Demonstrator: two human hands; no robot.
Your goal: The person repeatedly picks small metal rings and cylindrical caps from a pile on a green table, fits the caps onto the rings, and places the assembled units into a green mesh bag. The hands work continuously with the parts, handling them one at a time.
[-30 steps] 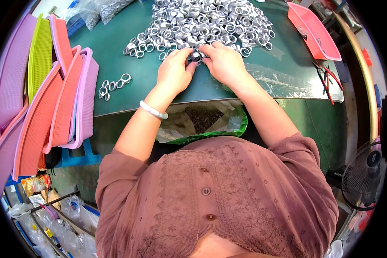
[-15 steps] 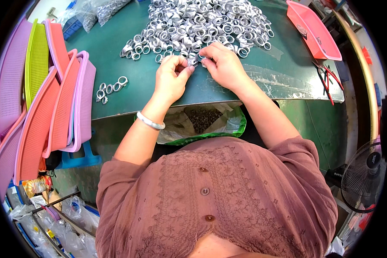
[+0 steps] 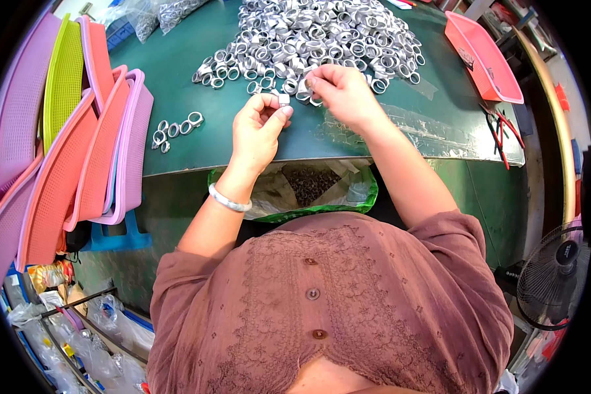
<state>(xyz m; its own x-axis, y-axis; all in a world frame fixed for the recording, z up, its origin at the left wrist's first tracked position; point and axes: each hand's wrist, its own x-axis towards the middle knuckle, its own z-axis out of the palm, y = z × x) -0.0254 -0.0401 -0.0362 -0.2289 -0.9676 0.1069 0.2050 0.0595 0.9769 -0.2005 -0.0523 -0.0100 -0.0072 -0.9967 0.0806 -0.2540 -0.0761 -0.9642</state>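
Nearest you, below the desk's (image 3: 177, 79) front edge, a green-rimmed bag (image 3: 308, 190) of dark small parts sits open; your forearms cut off part of it. Your left hand (image 3: 259, 128) is above the front edge, thumb and forefinger closed on one small metal ring (image 3: 284, 99). Your right hand (image 3: 341, 92) is just beyond it, fingers pinched at the near edge of the ring pile (image 3: 315, 36); whether they hold a ring cannot be made out. A short row of rings (image 3: 174, 130) lies toward the left edge. A red tray (image 3: 482, 56) stands at the right edge, pliers (image 3: 499, 128) near it.
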